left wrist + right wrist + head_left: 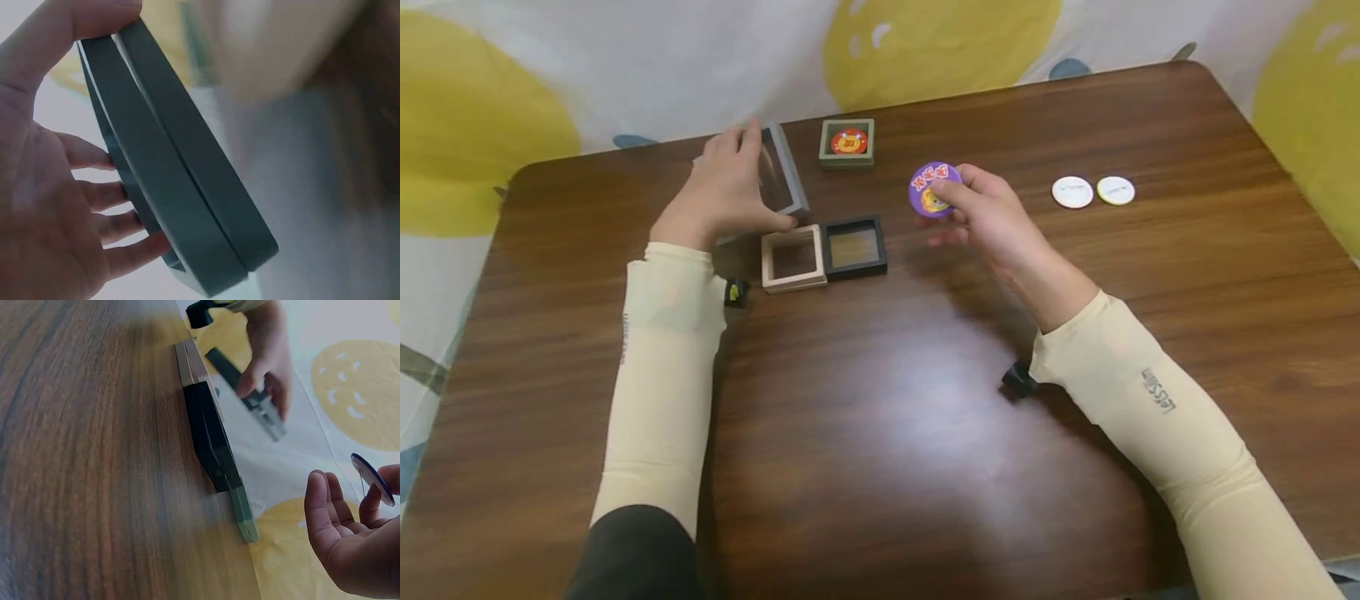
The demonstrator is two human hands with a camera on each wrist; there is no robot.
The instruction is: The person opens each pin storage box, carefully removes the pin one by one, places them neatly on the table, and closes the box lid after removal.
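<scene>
- Covering both forearms on the near side of the black frame (pixel 859 270), cream sleeves (pixel 658 392) reach in over the brown wooden table (pixel 850 467), a dark cuff (pixel 636 550) showing at the near end of the left one
- Right of the black frame and nearer than it, a small black object (pixel 1018 379) sits against the right sleeve; another, with a yellow-green mark, shows beside the left sleeve
- The black frame lies flat on the table, its clear window showing the wood
- Touching its left side is a pale pink frame (pixel 793 284), also lying flat
- To the right of the black frame and a little beyond, the right hand (pixel 992 212) pinches a round purple badge (pixel 929 193) between thumb and fingers, the badge raised off the table and the remaining fingers loosely bent
- Well to the right, two white badges (pixel 1072 192) lie side by side, pin backs up
- Beyond the black frame on the left, the left hand (pixel 722 183) spans a tilted grey frame (pixel 791 169), gripping it between thumb and fingers; I cannot tell whether its lower edge touches the table
- Straight behind the black frame, a green frame (pixel 846 162) holds a red badge (pixel 849 142)
- Farthest off, behind everything, hangs a white cloth (pixel 700 67) with big yellow shapes
</scene>
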